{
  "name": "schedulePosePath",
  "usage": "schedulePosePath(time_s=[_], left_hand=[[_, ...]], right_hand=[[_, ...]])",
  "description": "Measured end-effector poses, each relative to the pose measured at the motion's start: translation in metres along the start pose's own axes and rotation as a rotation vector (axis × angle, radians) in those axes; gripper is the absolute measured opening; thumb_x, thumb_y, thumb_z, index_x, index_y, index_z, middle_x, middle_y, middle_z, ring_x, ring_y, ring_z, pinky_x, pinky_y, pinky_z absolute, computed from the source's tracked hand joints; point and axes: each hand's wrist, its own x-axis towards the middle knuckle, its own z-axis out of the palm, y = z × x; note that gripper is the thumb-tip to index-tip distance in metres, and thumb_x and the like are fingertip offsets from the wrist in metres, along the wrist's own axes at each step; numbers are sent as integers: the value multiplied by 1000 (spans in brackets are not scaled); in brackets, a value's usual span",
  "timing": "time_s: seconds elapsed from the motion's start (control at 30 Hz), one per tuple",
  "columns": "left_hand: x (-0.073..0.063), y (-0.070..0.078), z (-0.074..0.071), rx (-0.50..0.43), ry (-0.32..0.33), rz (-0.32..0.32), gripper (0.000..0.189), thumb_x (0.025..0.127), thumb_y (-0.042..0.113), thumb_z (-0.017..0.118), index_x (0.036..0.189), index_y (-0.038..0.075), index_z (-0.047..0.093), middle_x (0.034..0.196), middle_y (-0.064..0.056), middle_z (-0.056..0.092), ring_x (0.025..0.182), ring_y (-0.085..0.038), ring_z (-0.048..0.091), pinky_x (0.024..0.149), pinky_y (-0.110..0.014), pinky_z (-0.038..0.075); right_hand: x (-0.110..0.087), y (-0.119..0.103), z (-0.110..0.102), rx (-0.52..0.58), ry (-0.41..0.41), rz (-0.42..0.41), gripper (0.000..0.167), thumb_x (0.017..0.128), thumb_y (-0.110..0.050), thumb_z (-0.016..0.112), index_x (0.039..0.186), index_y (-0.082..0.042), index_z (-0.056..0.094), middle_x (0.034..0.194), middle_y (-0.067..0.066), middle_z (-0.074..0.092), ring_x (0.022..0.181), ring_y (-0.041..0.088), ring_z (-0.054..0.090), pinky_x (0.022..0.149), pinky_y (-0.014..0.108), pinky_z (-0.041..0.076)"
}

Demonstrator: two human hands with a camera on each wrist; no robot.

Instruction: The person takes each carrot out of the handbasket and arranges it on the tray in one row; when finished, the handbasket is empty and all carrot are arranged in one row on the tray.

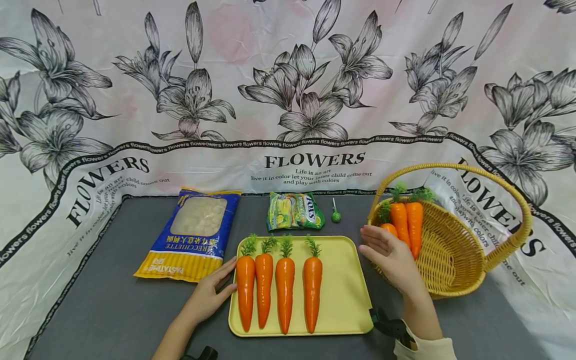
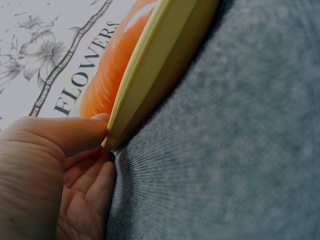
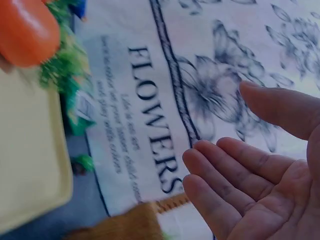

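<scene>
A pale yellow tray (image 1: 344, 285) holds several orange carrots (image 1: 285, 290) with green tops, lying side by side. My left hand (image 1: 209, 295) is at the tray's left edge; in the left wrist view its thumb and fingers pinch the yellow rim (image 2: 150, 75). Over the gap between the tray and a wicker basket (image 1: 454, 260), my right hand (image 1: 393, 257) is raised with nothing in it. Its fingers look straight and the thumb stands apart in the right wrist view. More carrots (image 1: 415, 225) lean inside the basket's left side, partly hidden behind this hand.
A blue and yellow pasta bag (image 1: 193, 235) lies left of the tray. Behind the tray are a green candy bag (image 1: 294, 211) and a green lollipop (image 1: 336, 216). The basket's tall handle (image 1: 490, 175) arches up at the right. A flowered cloth (image 1: 310, 170) hangs behind the grey table.
</scene>
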Motion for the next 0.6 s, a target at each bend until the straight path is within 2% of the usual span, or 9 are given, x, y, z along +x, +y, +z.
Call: schedulePosePath(time_s=[0.1,0.23,0.4,0.47,0.53,0.6], left_hand=[[0,0,0,2,4,1,56,92,21,62,142,3,43,149,-16,37,136,-33,36,103,-39,43],[0,0,-1,3,9,1,56,92,21,62,142,3,43,149,-16,38,135,-34,36,103,-40,43],[-1,1,-1,-2,7,1,57,92,21,62,142,3,43,149,-16,38,135,-34,36,103,-40,43],[-1,1,-1,0,3,2,57,92,21,62,142,3,43,149,-16,38,135,-34,36,103,-40,43],[-1,1,-1,3,1,0,57,92,21,62,142,3,43,149,-16,38,135,-34,36,103,-40,43],[-1,1,-1,3,2,0,57,92,21,62,142,3,43,149,-16,38,135,-34,37,103,-40,43]], right_hand=[[0,-3,-21,15,40,-40,50,92,-10,61,136,6,44,126,-1,58,109,-10,53,87,4,47],[7,-3,-53,58,98,-51,50,92,-7,61,137,4,43,118,-21,56,107,-9,55,84,5,49],[26,12,-94,166,157,-18,49,92,-6,60,138,-2,44,114,-21,59,102,-9,58,80,4,49],[34,20,-108,114,180,36,52,92,-12,61,140,-2,42,110,-24,57,99,-12,56,79,2,48],[41,28,-120,-5,184,113,61,93,-21,61,144,0,36,114,-21,55,97,-15,52,77,0,45],[48,35,-129,-117,167,197,70,93,-32,60,147,2,30,126,-6,56,99,-13,49,76,0,43]])
